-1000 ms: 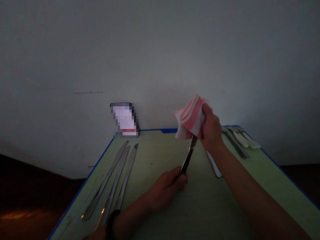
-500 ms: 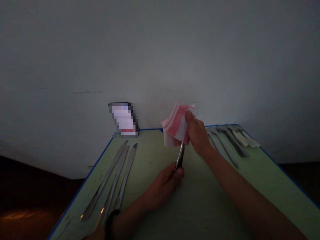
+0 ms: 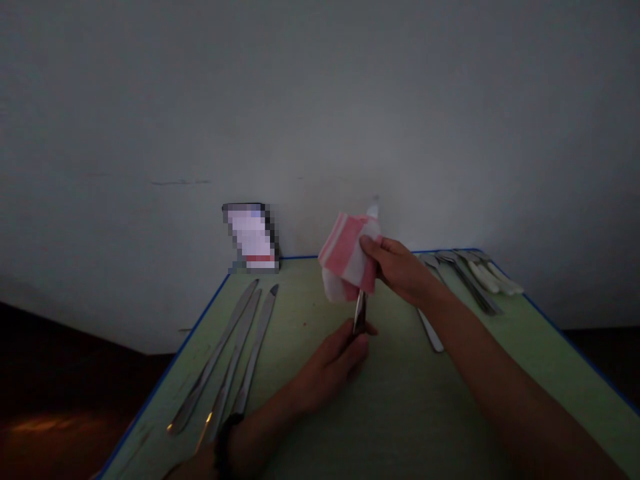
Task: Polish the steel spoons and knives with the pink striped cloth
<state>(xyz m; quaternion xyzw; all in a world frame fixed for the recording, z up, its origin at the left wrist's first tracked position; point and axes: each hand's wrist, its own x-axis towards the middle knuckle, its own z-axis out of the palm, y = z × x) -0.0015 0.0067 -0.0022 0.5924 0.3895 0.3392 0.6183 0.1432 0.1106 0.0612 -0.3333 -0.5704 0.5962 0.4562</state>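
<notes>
My left hand [image 3: 335,363] is closed round the handle of a table knife [image 3: 359,313], which it holds nearly upright over the green table [image 3: 400,413]. My right hand [image 3: 400,267] grips a pink and white cloth [image 3: 346,265] wrapped round the knife's blade. The blade's tip pokes out above the cloth. Both hands are near the middle of the table.
Three knives [image 3: 235,363] lie side by side on the table's left part. Several pieces of cutlery [image 3: 470,277], some with white handles, lie at the far right, and one utensil [image 3: 431,330] lies under my right forearm. A blurred card [image 3: 250,237] leans against the wall.
The knife has swung from a tilt to nearly upright. My right hand has slid the cloth left and down the blade, so the tip now shows above it.
</notes>
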